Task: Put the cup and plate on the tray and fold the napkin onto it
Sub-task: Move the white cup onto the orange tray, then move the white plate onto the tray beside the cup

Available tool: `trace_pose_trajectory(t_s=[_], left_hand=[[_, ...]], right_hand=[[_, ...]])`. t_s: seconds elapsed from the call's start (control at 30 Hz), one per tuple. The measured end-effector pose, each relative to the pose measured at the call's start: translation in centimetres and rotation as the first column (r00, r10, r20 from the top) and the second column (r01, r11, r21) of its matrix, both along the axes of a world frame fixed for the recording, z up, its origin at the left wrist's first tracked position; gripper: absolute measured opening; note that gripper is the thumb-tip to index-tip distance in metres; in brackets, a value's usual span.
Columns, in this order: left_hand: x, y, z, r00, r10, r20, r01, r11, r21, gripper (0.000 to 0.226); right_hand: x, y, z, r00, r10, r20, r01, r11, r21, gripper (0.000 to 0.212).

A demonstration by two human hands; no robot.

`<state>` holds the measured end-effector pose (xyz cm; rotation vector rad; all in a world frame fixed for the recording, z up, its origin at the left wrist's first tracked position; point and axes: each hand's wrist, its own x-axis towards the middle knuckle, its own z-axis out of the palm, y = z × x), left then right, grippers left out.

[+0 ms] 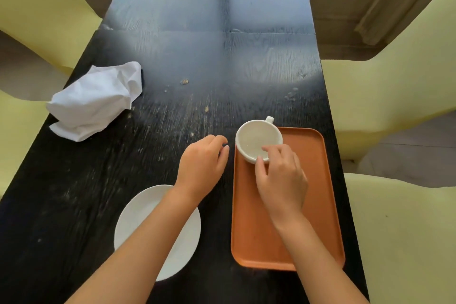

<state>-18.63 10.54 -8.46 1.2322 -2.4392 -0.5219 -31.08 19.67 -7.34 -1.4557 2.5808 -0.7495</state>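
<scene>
The right hand [281, 175] pinches the near rim of the white ceramic cup [256, 139] at the far left corner of the orange plastic tray [320, 205]. The left hand [202, 165], loosely curled, holds nothing; the round white plate [182, 249] lies under its forearm, and the crumpled white napkin [96, 101] is far to its left on the black counter [148, 155].

Soft daylight from far end, pale bluish glare sheeting across the dark bench [222, 61], near end dim with faint shadows, slight motion blur on left hand [201, 165], wide-angle bowing at frame edges.

A long black table [209, 61] has little crumbs [184, 81] on it. Pale yellow chairs [385, 96] stand along both sides.
</scene>
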Motion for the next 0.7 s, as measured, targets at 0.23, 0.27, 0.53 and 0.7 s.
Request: trace_pose_trajectory(t_s=[0.23,0.27,0.53,0.7], left_hand=[[13.4,6.4,-1.2,0.959,0.23,0.164,-0.222,0.973,-0.063,0.03],[15.3,7.2,-1.8,0.939,0.279,0.202,-0.276,0.96,-0.044,0.034],[20.9,9.3,-5.4,0.805,0.391,0.446,-0.497,0.855,0.148,0.064],[20.4,9.1,-6.0,0.807,0.439,0.396,-0.549,0.805,0.227,0.055]], right_hand=[[8.5,2.5,-1.6,0.922,0.375,-0.092,-0.368,0.926,0.082,0.046],[9.3,2.6,-2.2,0.914,0.396,-0.086,-0.385,0.915,0.125,0.052],[12.8,2.2,-5.5,0.895,0.444,-0.031,-0.394,0.823,0.408,0.074],[13.3,2.4,-6.5,0.939,0.343,0.034,-0.323,0.842,0.432,0.06]])
